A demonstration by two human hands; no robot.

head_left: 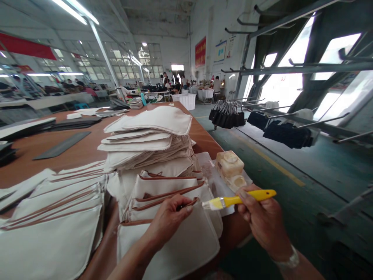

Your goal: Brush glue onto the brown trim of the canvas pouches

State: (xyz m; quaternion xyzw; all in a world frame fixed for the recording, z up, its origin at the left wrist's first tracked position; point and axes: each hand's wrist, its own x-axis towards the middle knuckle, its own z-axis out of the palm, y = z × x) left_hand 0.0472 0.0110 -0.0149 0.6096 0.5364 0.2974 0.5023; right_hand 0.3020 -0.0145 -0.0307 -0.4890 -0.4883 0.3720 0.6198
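Note:
My right hand (264, 217) grips a paintbrush (230, 201) by its yellow handle, the pale-coated bristles pointing left. The bristle tip is close to the brown-trimmed corner of a white fabric panel (189, 241); whether it touches is unclear. My left hand (170, 216) pinches that panel's brown top edge between thumb and fingers. More white panels with brown edging (169, 183) lean in a row just behind it. A tall stack of white panels (151, 122) rises beyond. Right of the stack, a cut-open plastic container (230, 163) rests on stained white paper (205, 160).
Overlapping brown-edged panels (55, 229) lie on the left of the brown table (119, 124). A grey strip (62, 146) and dark sheets (77, 123) lie farther back. On the right stands a metal rack (297, 72) with dark hanging pieces (229, 114). People sit in the distance.

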